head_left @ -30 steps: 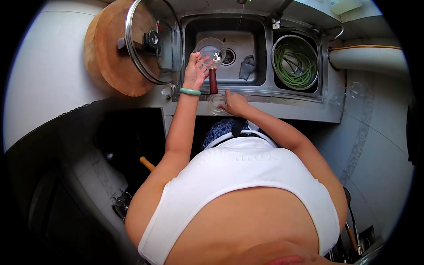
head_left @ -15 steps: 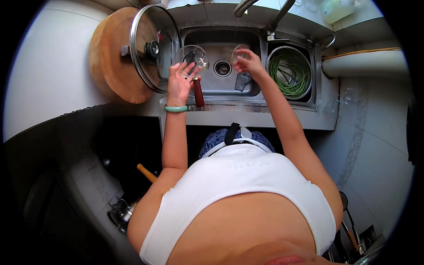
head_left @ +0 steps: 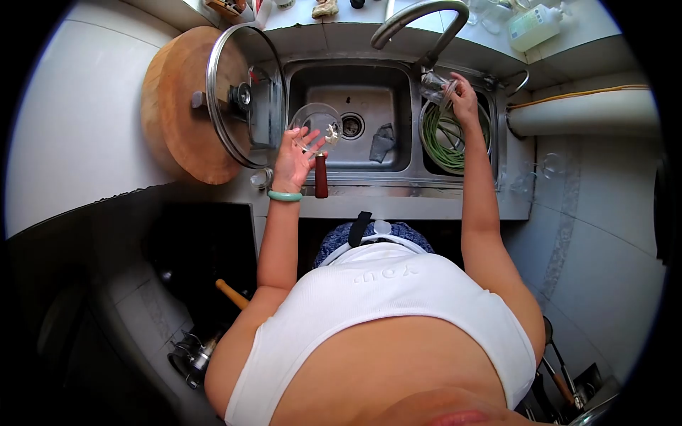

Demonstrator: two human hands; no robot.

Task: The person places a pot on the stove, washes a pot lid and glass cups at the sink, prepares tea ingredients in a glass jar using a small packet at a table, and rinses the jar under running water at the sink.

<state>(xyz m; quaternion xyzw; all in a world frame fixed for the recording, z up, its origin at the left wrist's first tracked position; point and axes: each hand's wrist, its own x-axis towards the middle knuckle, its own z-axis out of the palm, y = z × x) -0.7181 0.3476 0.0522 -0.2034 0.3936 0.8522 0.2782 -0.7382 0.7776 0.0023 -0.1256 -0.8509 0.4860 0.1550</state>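
My left hand [head_left: 291, 170], with a green bangle at the wrist, is over the sink's left front edge. Its fingers hold a clear round glass pot [head_left: 312, 117] with a dark red side handle [head_left: 321, 179]. The pot is tilted, and a pale shiny spot shows on its side. My right hand [head_left: 464, 103] is closed on a small clear glass piece [head_left: 435, 91], just below the faucet [head_left: 426, 60]. Under that hand is a round pot of long green beans [head_left: 442, 145]. Whether the small glass is a cup or an infuser I cannot tell.
In the steel sink [head_left: 320, 71] lies a grey cloth [head_left: 382, 142] near the drain. To the left, a glass pan lid [head_left: 214, 92] leans on a round wooden chopping block [head_left: 167, 106]. A soap bottle [head_left: 533, 28] stands back right; a small glass [head_left: 261, 177] sits on the front ledge.
My right hand has moved right and back with the small glass, from over the sink to beside the faucet. The glass pot stays in my left hand. The view has tilted slightly up.
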